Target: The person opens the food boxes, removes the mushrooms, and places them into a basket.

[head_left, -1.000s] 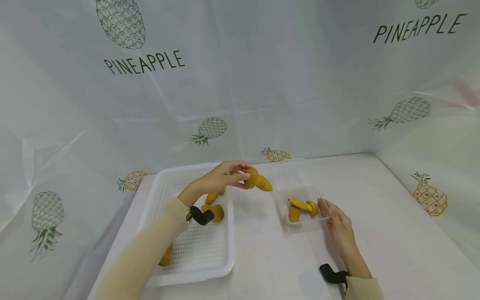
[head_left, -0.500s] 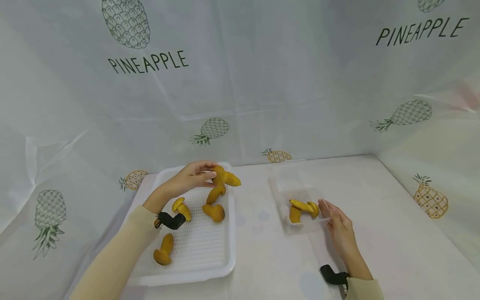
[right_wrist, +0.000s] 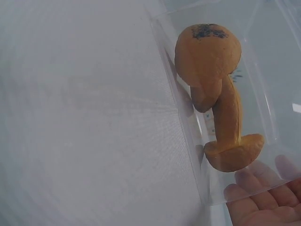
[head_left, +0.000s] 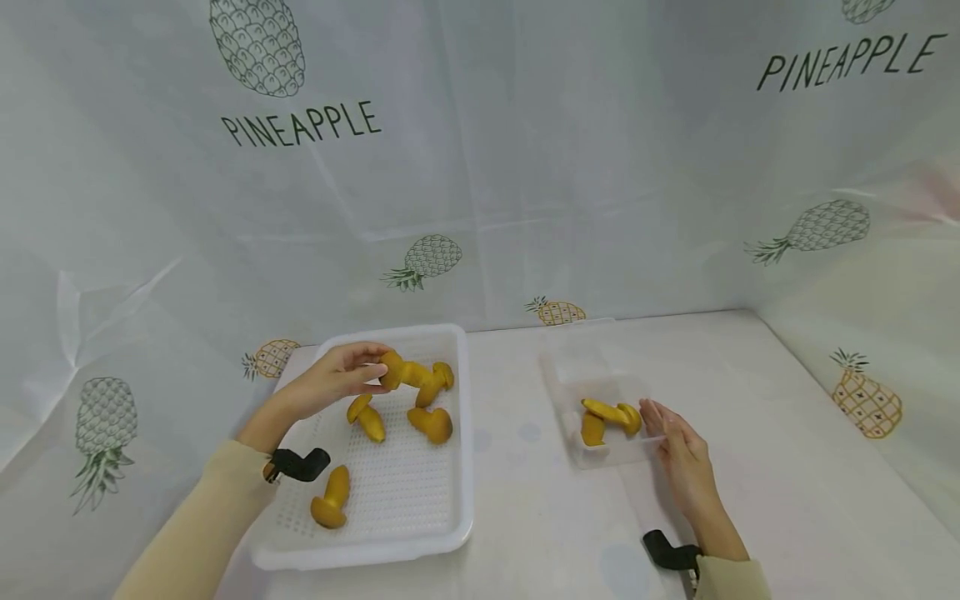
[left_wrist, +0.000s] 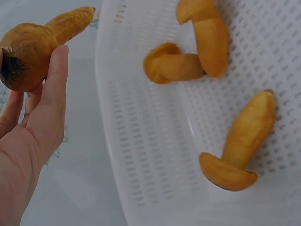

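Observation:
My left hand (head_left: 341, 379) holds a yellow-brown mushroom (head_left: 392, 370) by its cap, over the far part of a white perforated basket (head_left: 463, 467). In the left wrist view the held mushroom (left_wrist: 30, 52) has a dark patch on its cap, with its stem pointing away. Several similar mushrooms (head_left: 431, 425) lie in the basket. On the right, my right hand (head_left: 686, 462) grips the near right side of a clear plastic box (head_left: 626, 454). Two mushrooms (head_left: 611, 412) lie crossed in that box; the right wrist view shows fingertips (right_wrist: 244, 179) at its wall.
A white cloth-covered table (head_left: 525, 517) lies under the basket and box, with a gap between them. Behind it hangs a pale curtain (head_left: 510, 167) printed with pineapples. The box's raised clear lid (head_left: 577, 346) extends at its far side.
My left hand has moved left and slightly down, carrying the mushroom from between the basket and box back over the basket. The right hand and box have stayed in place.

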The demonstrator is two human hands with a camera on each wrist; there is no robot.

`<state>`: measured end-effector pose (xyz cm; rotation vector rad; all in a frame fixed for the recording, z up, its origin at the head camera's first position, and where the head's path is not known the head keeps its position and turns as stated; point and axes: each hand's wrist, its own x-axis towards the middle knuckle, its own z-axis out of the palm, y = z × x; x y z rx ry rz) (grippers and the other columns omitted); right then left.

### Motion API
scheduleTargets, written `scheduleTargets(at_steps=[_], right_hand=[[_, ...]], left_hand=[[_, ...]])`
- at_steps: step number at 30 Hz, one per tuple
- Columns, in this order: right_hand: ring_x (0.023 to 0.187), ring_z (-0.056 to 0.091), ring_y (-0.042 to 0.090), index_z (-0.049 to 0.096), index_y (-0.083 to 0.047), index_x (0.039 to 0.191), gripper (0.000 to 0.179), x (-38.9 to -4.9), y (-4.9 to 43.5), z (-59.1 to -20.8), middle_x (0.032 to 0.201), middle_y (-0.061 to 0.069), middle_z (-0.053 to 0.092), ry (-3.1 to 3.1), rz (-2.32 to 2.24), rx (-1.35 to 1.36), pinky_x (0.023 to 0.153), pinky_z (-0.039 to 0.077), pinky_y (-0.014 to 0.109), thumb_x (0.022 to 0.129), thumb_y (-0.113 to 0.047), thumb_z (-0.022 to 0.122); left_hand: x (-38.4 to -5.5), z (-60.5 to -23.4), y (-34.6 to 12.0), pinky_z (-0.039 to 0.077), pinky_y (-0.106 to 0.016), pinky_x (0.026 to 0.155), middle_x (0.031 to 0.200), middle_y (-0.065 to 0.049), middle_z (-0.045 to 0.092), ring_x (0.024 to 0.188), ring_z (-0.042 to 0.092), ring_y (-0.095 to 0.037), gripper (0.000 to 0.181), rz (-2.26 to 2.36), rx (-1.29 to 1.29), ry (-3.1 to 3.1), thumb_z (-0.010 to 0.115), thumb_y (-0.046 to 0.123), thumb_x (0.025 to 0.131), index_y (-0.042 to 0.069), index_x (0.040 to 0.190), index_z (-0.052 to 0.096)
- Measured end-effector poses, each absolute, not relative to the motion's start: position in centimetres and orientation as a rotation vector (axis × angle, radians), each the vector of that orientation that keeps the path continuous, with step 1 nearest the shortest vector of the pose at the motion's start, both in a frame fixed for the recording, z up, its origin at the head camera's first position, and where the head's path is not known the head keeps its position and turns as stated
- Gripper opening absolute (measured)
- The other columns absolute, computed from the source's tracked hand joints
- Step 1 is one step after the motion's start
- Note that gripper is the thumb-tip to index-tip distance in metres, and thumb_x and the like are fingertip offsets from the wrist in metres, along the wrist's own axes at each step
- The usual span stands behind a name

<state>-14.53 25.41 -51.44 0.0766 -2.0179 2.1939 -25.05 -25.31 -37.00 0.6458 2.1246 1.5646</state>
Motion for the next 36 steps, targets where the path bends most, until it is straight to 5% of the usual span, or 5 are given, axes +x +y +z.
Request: scheduleTargets(at_steps=[11, 17, 23, 28, 36], right_hand=[[0.132, 0.041, -0.007, 0.03, 0.012, 0.149, 0.058, -14.4, 25.5, -51.4, 0.148, -0.006, 0.048, -2.004, 2.214, 0.054, 0.115, 0.008, 0.058, 0.111, -0.031, 0.033], [0.133, 0.042, -0.005, 0.03, 0.012, 0.149, 0.055, -14.4, 25.6, -51.5, 0.151, -0.003, 0.046, -2.019, 2.188, 0.084, 0.117, 0.022, 0.032, 0.111, -0.029, 0.031], [0.13, 0.044, -0.007, 0.029, 0.013, 0.149, 0.056, -14.5, 25.5, -51.4, 0.149, -0.005, 0.047, -1.995, 2.218, 0.1, 0.118, 0.006, 0.052, 0.111, -0.028, 0.032], [0.13, 0.044, -0.007, 0.029, 0.012, 0.149, 0.056, -14.5, 25.4, -51.4, 0.15, -0.003, 0.045, -2.013, 2.201, 0.102, 0.119, 0.015, 0.039, 0.111, -0.029, 0.032], [0.132, 0.044, -0.004, 0.03, 0.011, 0.149, 0.056, -14.6, 25.6, -51.5, 0.152, 0.001, 0.044, -2.032, 2.19, 0.09, 0.117, 0.008, 0.054, 0.111, -0.03, 0.032]], left_hand=[[-24.4, -38.6, -27.1, 0.051, -0.042, 0.097, 0.135, -0.027, 0.049, 0.115, 0.06, -0.019, 0.042, 1.557, 0.632, 2.176, 0.056, 0.007, 0.102, -0.013, 0.137, 0.044], [-24.5, -39.0, -27.3, 0.048, -0.051, 0.099, 0.141, -0.028, 0.045, 0.117, 0.059, -0.016, 0.041, 1.571, 0.651, 2.198, 0.057, 0.006, 0.102, -0.011, 0.138, 0.045], [-24.8, -38.8, -26.7, 0.051, -0.042, 0.097, 0.142, -0.024, 0.045, 0.122, 0.056, -0.02, 0.042, 1.569, 0.654, 2.208, 0.056, 0.008, 0.103, -0.01, 0.139, 0.044], [-25.4, -38.3, -25.2, 0.053, -0.04, 0.096, 0.143, -0.021, 0.046, 0.125, 0.055, -0.031, 0.044, 1.548, 0.644, 2.231, 0.06, 0.014, 0.102, -0.004, 0.14, 0.047], [-26.7, -37.2, -21.6, 0.053, -0.04, 0.095, 0.14, -0.018, 0.048, 0.124, 0.056, -0.032, 0.053, 1.608, 0.599, 2.212, 0.065, 0.019, 0.099, 0.003, 0.144, 0.043]])
